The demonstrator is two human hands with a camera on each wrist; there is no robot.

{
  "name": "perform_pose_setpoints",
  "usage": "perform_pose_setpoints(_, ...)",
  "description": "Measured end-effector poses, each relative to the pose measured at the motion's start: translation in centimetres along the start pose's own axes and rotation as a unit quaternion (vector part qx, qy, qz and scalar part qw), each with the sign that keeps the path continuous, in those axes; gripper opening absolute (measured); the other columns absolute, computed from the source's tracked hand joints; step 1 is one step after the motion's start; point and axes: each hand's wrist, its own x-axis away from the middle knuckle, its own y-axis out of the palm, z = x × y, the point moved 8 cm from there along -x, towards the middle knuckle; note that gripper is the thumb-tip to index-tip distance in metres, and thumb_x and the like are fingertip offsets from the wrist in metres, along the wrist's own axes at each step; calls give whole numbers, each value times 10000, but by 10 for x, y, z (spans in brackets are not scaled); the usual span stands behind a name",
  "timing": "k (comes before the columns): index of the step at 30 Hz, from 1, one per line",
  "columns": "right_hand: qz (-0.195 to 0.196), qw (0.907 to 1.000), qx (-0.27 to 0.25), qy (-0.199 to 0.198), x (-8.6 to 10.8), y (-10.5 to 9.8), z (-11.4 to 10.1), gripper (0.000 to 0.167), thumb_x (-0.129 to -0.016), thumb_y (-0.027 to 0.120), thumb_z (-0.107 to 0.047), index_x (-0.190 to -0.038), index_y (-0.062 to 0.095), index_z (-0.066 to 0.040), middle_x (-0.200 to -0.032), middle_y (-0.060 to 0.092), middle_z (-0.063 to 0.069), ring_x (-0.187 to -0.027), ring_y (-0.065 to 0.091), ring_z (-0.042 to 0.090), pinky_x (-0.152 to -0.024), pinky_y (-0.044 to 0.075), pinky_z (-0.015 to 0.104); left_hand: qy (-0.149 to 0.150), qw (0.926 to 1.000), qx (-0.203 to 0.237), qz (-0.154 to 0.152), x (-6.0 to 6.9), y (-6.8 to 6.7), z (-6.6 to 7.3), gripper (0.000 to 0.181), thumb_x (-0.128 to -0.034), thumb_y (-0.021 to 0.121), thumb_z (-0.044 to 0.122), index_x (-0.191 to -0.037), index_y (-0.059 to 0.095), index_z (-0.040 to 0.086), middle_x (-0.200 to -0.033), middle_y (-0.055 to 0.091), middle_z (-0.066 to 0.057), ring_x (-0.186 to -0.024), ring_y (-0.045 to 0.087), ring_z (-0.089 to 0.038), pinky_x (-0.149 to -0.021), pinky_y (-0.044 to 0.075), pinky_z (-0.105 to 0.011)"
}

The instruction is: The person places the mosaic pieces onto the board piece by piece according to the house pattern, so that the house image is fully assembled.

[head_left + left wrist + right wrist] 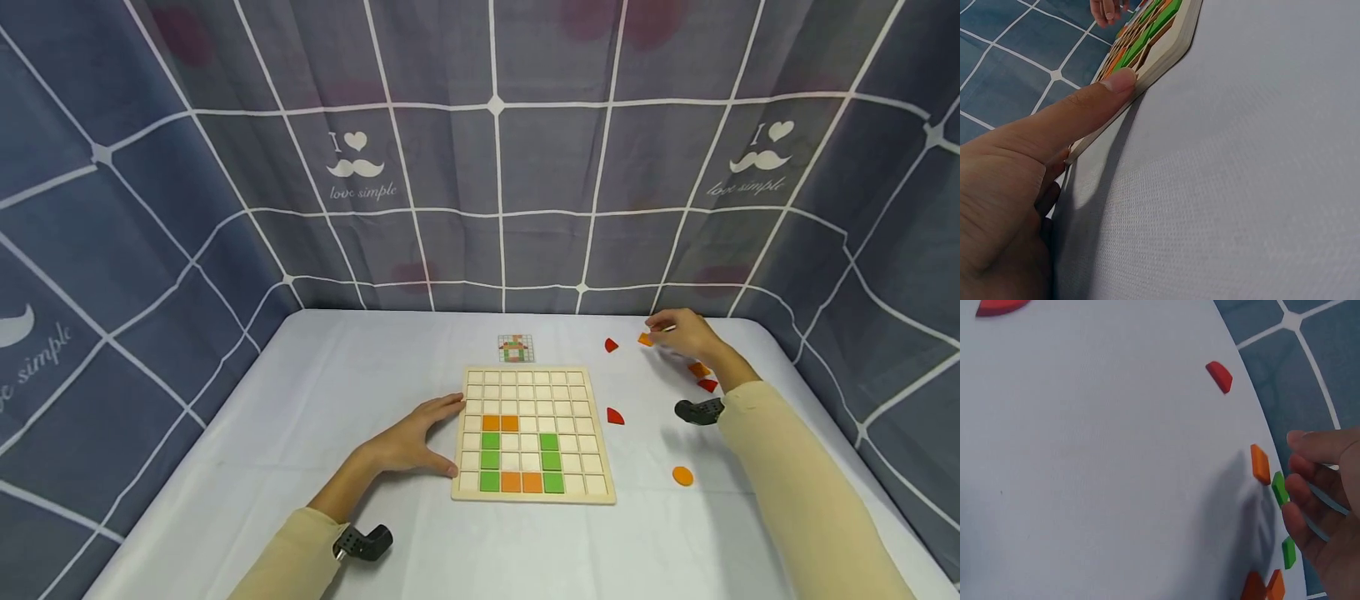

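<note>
A wooden grid board (577, 442) lies on the white table, with green square tiles (490, 460) and orange square tiles (510, 482) set in several cells. My left hand (408, 437) rests along its left side. In the left wrist view the thumb (1085, 109) touches the board's edge. Over the loose pieces at the far right is my right hand (684, 332), fingers loosely bent. Just beyond its fingertips lies an orange tile (1260, 464), apart from them in the right wrist view. Green tiles (1279, 487) lie near it, hidden by the hand in the head view.
A small pattern card (516, 348) lies behind the board. Red quarter-round pieces (615, 416), more orange tiles (699, 369) and an orange disc (682, 476) are scattered to the board's right. Grey checked curtains (450, 167) enclose the table's back and sides.
</note>
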Motion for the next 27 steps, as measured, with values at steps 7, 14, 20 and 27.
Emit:
perform_pose_setpoints(7,137,9991,293,288,0,4,17,448,-1010,651,-194,-1360,593,80,-1211,608,237,-1068,538,375,-865,466,440,2,10000,-12,22,-1,0,3,1117,-745,937,414,-1623,332,79,-1699,219,-43,-1550,154,-328,-1216,188,-568)
perform_pose_setpoints(14,440,9971,552,282,-4,11,23,344,-987,683,-154,-1227,653,90,-1014,614,170,-971,537,351,-854,421,458,2,10000,-13,6,0,0,3,1111,-745,937,410,-1619,340,71,-1697,225,-45,-1550,155,-327,-1219,183,-561)
perform_pose_setpoints(20,549,9969,413,376,-4,12,24,317,-962,711,-112,-1197,641,88,-1013,609,188,-963,543,356,-860,442,451,52,10000,18,19,0,-1,4,1114,-743,939,407,-1616,340,58,-1696,225,-62,-1548,154,-338,-1217,181,-571)
perform_pose_setpoints(27,461,9975,-52,531,2,10,25,320,-929,763,-120,-1162,615,40,-1067,620,204,-1014,550,373,-915,432,496,43,10000,20,15,0,0,3,1110,-745,938,408,-1617,342,65,-1697,223,-54,-1549,152,-334,-1216,185,-572)
